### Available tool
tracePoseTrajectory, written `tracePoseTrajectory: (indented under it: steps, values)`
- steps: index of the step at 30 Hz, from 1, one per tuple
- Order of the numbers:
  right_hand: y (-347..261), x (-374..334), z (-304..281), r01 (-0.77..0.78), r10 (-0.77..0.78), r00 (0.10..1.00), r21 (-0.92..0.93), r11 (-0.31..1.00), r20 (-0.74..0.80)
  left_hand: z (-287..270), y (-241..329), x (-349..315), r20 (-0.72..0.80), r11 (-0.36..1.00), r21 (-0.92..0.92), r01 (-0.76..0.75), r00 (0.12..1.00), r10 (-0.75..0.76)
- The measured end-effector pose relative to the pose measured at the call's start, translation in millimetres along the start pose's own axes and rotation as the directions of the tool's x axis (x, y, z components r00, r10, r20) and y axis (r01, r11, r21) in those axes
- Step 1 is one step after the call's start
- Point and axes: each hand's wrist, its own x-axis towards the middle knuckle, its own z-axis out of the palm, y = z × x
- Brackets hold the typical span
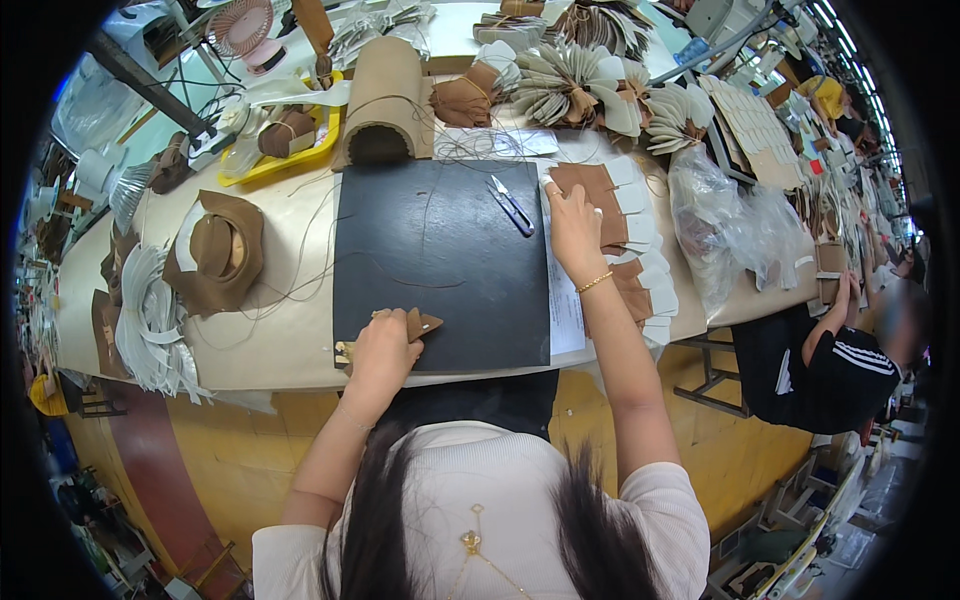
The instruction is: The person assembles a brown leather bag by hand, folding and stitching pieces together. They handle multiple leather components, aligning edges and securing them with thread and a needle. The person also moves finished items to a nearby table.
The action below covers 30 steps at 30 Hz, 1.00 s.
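Note:
At the near left part of the black mat (440,250), my left hand (383,350) is closed around a small brown leather piece (424,323), whose pointed end sticks out beyond the fingers. A pale yellowish tip shows at that hand's outer side; what it belongs to is hidden. My right hand (577,232) reaches past the mat's right edge, fingers stretched and apart, over a row of brown leather pieces (586,182) overlapping white pieces (655,265). White coverings sit on some of its fingertips. Blue-handled thread snips (512,207) lie at the mat's upper right.
A large brown roll (385,95) stands behind the mat, beside a yellow tray (325,140). Tied bundles of pieces (570,90) line the far side. Clear plastic bags (725,225) lie at right, white strips (155,320) at left. A co-worker (835,350) sits at right.

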Motion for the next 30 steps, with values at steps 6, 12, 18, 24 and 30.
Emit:
tracePoseTrajectory:
  steps: [6, 12, 18, 24, 30]
  values:
    - [6, 6, 2, -0.021, 0.016, 0.999, 0.099, 0.995, 0.045, 3, -7, 0, 0.076, 0.944, -0.331, -0.02, 0.996, 0.048]
    - [49, 11, -54, -0.176, 0.138, 0.984, 0.582, 0.794, 0.11, -60, -25, 2, 0.364, 0.295, -0.887, 0.354, 0.931, -0.022]
    - [101, 5, -150, 0.081, 0.016, 0.995, 0.903, 0.421, -0.097, -207, -20, 65, -0.261, 0.619, -0.753, -0.223, 0.965, 0.03]
    - [123, -1, -268, 0.249, 0.069, 0.946, 0.848, 0.467, -0.316, -274, 36, 161, -0.444, 0.655, -0.534, -0.535, 0.837, 0.321]
    - [133, -15, -374, 0.385, 0.023, 0.84, 0.625, 0.679, -0.543, -219, 85, 209, -0.312, 0.907, -0.154, -0.393, 0.89, 0.332]
